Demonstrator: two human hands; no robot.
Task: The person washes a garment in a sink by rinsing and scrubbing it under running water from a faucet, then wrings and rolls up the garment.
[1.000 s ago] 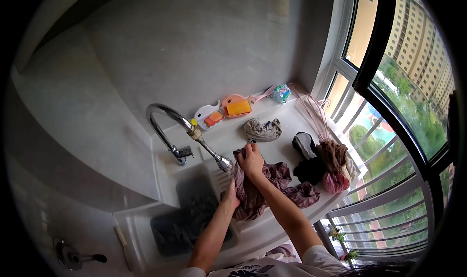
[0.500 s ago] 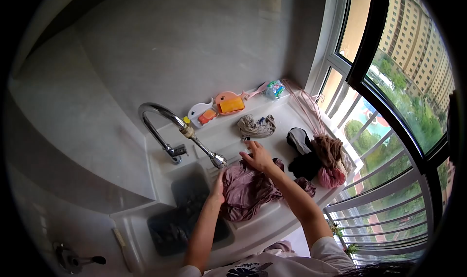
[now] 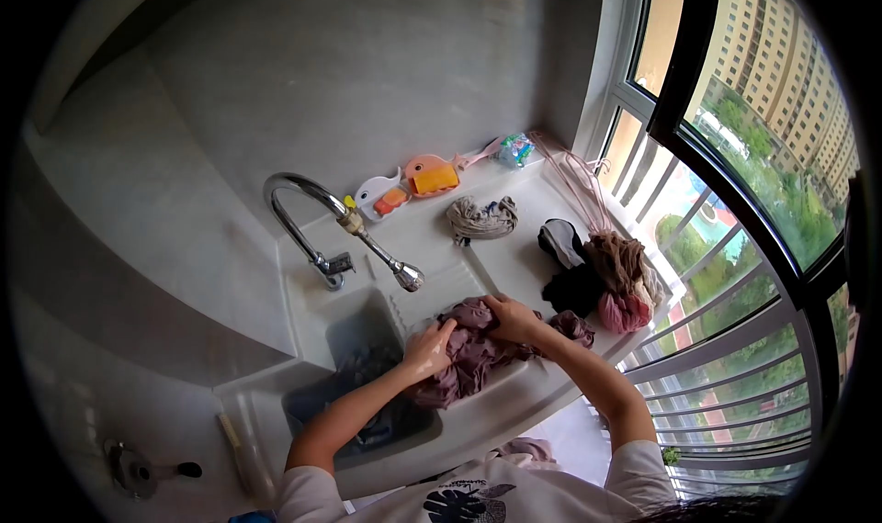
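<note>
A wet mauve garment (image 3: 470, 365) lies bunched over the ridged washboard (image 3: 439, 286) of a white laundry sink. My left hand (image 3: 428, 350) is closed on its left side, thumb on top and fingers partly buried in the folds. On the upper right part, my right hand (image 3: 513, 321) grips a fold of the same cloth. More of the mauve fabric trails out to the right under my right forearm. Just above the cloth hangs the head of a chrome faucet (image 3: 409, 276); no water stream shows.
Dark laundry sits in the water-filled basin (image 3: 308, 376) at left. On the counter are a twisted grey cloth (image 3: 482, 218), a black-and-white item (image 3: 562, 243) and a brown-and-pink bundle (image 3: 622, 275). Soap holders (image 3: 432, 176) line the back ledge, with pink hangers (image 3: 583, 188) near the window.
My right hand has come down from above the cloth and closed on it. My left hand has moved from the cloth's left edge onto its top. The cloth is more bunched; the view shifted slightly.
</note>
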